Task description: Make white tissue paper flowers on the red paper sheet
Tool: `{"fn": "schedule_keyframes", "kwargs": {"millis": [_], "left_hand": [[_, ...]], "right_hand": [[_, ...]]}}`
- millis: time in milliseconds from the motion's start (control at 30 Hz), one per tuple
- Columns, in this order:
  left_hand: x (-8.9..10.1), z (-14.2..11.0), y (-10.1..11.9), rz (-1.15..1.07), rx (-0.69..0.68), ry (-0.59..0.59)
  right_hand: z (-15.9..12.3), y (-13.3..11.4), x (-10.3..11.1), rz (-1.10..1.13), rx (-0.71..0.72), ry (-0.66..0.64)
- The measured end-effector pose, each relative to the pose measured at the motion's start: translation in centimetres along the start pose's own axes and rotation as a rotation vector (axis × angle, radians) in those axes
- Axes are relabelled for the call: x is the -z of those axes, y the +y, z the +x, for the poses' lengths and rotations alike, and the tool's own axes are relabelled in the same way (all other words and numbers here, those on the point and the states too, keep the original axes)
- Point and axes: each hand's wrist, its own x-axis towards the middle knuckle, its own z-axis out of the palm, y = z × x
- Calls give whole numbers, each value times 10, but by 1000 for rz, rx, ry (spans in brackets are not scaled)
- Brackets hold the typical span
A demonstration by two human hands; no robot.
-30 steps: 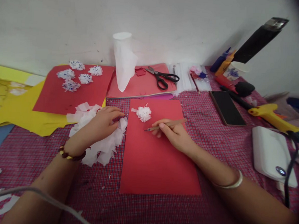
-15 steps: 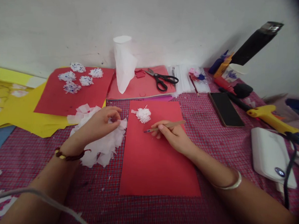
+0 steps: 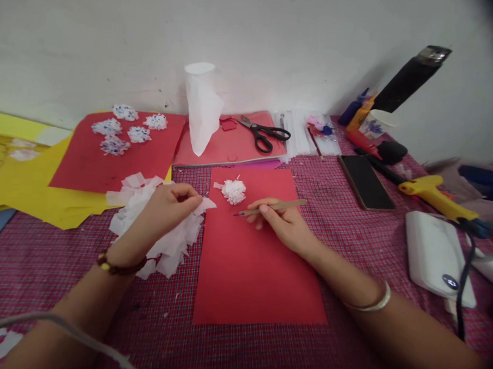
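Observation:
My left hand (image 3: 173,205) pinches a small white tissue paper piece (image 3: 208,204) between thumb and fingertips, just over the left edge of a red sheet (image 3: 261,280). Beneath that hand and wrist, partly hidden, lies a loose pile of white tissue pieces (image 3: 176,244). A slim wooden pencil (image 3: 287,205) with a dark tip is held in my right hand (image 3: 283,223), its tip pointing left above the red sheet. Near the sheet's top left sits a ruffled white tissue flower (image 3: 233,191), apart from both hands.
Several blue-speckled tissue puffs (image 3: 115,145) rest on another red sheet (image 3: 155,168) at left. Behind are scissors (image 3: 264,135) and a white paper cone (image 3: 203,112). At right lie a phone (image 3: 367,182), a yellow glue gun (image 3: 438,196) and a white power bank (image 3: 434,257). A cable (image 3: 66,321) crosses the lower left.
My left hand has moved slightly right and its fingers have closed on a tissue piece, lifting it from the pile. My right hand with the pencil stays nearly in place. The view has shifted slightly.

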Motion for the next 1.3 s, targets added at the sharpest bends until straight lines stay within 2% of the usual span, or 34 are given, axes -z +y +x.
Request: {"fn": "schedule_keyframes", "kwargs": {"millis": [67, 100, 167, 267, 333, 433, 500, 600, 733, 933, 1033, 1133, 1200, 1300], "left_hand": [[-2, 0, -2, 389, -161, 55], [-3, 0, -3, 518, -229, 65], [-4, 2, -6, 575, -289, 47], [-3, 4, -8, 385, -206, 52], [-2, 3, -6, 146, -95, 59], [-4, 0, 0, -239, 61, -3], [-7, -3, 6, -388, 123, -33], [-13, -7, 14, -437, 134, -67], [-18, -12, 20, -408, 83, -113], [-19, -16, 24, -483, 102, -109], [-20, -16, 22, -700, 158, -80], [-25, -16, 22, -900, 224, -116], [-31, -16, 23, -994, 304, -123], [-39, -18, 24, -1123, 452, -73]], "right_hand": [[0, 0, 0, 5, -2, -3], [0, 1, 0, 7, -2, -5], [0, 2, 0, 7, 0, -7], [1, 2, 0, 14, 16, -8], [0, 0, -1, 34, 48, 7], [-4, -8, -4, 93, 127, 33], [-7, -13, -7, 131, 173, 20], [-11, -20, -13, 141, 189, -21], [-12, -22, -16, 102, 151, -37], [-12, -21, -16, 106, 124, -18], [-10, -19, -15, 178, 143, 1], [-9, -18, -14, 228, 128, 17], [-9, -18, -14, 233, 117, 22], [-9, -17, -15, 231, 119, 19]]}}
